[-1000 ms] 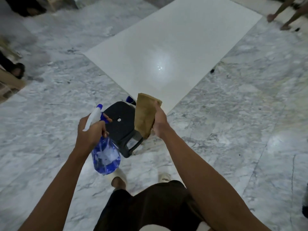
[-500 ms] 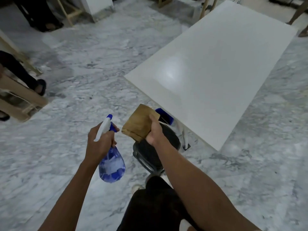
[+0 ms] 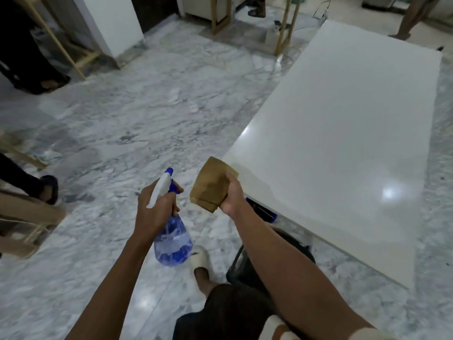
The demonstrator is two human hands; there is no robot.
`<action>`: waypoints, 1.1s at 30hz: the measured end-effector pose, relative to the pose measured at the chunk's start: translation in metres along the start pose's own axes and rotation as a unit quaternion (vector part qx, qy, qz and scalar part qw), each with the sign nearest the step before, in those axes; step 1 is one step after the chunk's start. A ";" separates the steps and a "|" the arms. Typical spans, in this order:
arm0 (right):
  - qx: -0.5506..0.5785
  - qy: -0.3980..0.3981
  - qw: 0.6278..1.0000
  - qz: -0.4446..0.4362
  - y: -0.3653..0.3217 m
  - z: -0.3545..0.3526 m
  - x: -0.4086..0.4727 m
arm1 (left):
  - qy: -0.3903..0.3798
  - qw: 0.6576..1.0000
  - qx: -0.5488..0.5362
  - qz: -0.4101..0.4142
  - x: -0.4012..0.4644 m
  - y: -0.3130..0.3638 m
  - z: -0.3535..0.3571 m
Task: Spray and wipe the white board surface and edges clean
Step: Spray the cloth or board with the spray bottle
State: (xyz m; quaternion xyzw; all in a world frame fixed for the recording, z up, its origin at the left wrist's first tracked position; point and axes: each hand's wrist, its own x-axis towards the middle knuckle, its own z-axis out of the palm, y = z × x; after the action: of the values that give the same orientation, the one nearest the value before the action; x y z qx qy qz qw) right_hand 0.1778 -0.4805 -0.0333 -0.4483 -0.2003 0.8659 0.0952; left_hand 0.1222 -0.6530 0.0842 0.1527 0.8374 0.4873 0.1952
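A large glossy white board [image 3: 343, 133] lies flat, raised a little above the marble floor, filling the right half of the view. My left hand [image 3: 153, 209] grips a blue spray bottle [image 3: 172, 244] with a white trigger head, held upright left of the board's near corner. My right hand [image 3: 231, 195] holds a folded brown cloth [image 3: 209, 184] in the air just at that near left corner, not pressed on the surface.
A black stool [image 3: 291, 244] sits under the board's near edge, behind my right forearm. Wooden frame legs [image 3: 284, 25] stand at the back. Another person's feet [image 3: 49, 190] are at the left, and legs [image 3: 411, 18] at the far right. The floor is grey marble [image 3: 147, 114].
The view has swung left and closer: the board now sits at the right and looks larger. Both hands keep their hold; the cloth has risen beside the board's corner.
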 end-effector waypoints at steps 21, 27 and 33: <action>0.277 0.205 0.921 -0.180 -0.111 0.158 0.156 | -0.355 0.909 0.040 0.216 0.421 0.086 0.006; 0.381 0.295 0.845 -0.233 -0.106 0.145 0.151 | -0.506 0.806 0.044 0.303 0.458 0.123 0.082; 0.469 0.326 0.771 -0.284 -0.126 0.103 0.135 | -0.582 0.749 0.019 0.317 0.456 0.153 0.180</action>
State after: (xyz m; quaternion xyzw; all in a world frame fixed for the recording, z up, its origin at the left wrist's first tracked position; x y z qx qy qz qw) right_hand 0.0138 -0.3468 -0.0253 -0.5259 0.1551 0.5881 0.5946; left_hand -0.1826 -0.2398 0.0565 0.6670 0.4740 0.3219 0.4763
